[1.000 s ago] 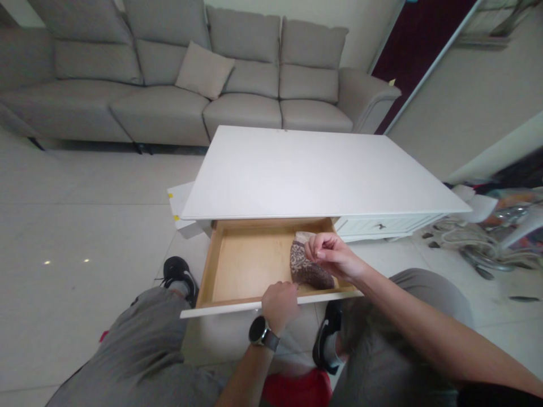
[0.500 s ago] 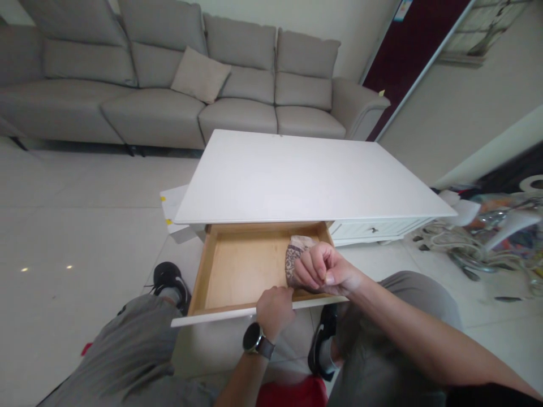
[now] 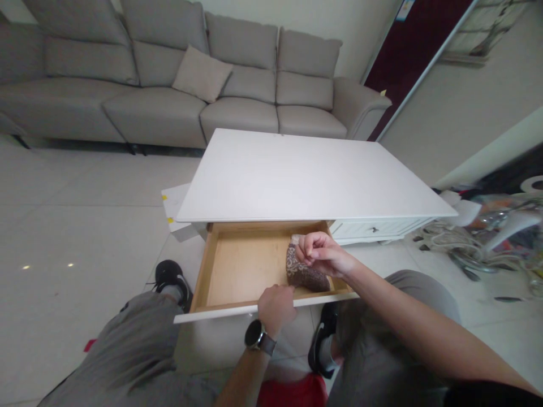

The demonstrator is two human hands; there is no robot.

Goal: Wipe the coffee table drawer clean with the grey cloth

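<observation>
A white-fronted drawer (image 3: 237, 265) with a pale wood inside is pulled out beneath the table top. My left hand (image 3: 276, 308), below which a watch is strapped, has its fingers curled over the drawer's front edge. Inside the drawer's right side lies a brown and cream patterned knitted sock (image 3: 297, 271). Just over the sock's far part is my right hand (image 3: 324, 254), fingers curled in and thumb against them. Whether it touches the sock, or pinches anything small, I cannot tell.
The white table top (image 3: 305, 175) overhangs the drawer's back. Another shut drawer (image 3: 373, 229) is to the right. A white box (image 3: 176, 209) stands left of the table. A grey sofa (image 3: 237, 118) runs behind. Cables and bagged items (image 3: 487, 237) lie on the right.
My right hand has lifted slightly away from me, toward the table, uncovering more of the sock's near part. My left hand stays on the drawer's front edge.
</observation>
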